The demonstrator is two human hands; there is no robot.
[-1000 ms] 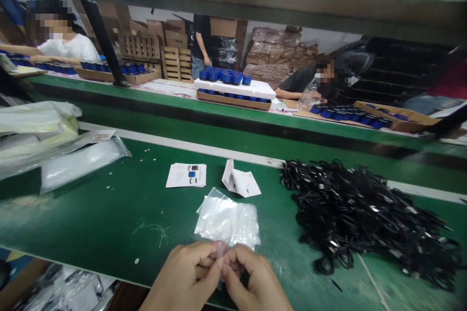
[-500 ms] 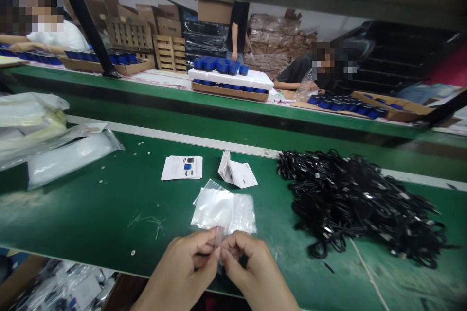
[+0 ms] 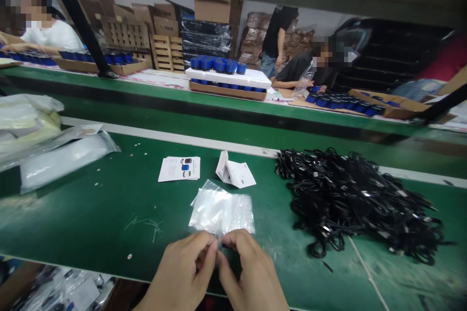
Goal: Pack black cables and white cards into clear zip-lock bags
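Observation:
My left hand (image 3: 186, 265) and my right hand (image 3: 251, 267) meet at the near edge of the green table. Between their fingertips is a small clear plastic bag (image 3: 219, 242), seen edge-on and mostly hidden by the fingers. Both hands are closed in a pinch at it, the right one more loosely. Just beyond the fingertips lies a small pile of clear zip bags (image 3: 219, 209). Behind that are a stack of printed leaflets (image 3: 179, 169) and some folded leaflets (image 3: 239, 174), partly standing up.
A large heap of black cables (image 3: 350, 199) covers the right side. Filled plastic bags (image 3: 69, 155) lie at the left. Below the table's edge sits a container of bagged items (image 3: 69, 286). Across the raised ledge, people handle blue cylindrical items (image 3: 219, 64).
The clear bag between my fingers shows less than before, and my right thumb and index finger have spread slightly. A standing person in the background has moved right.

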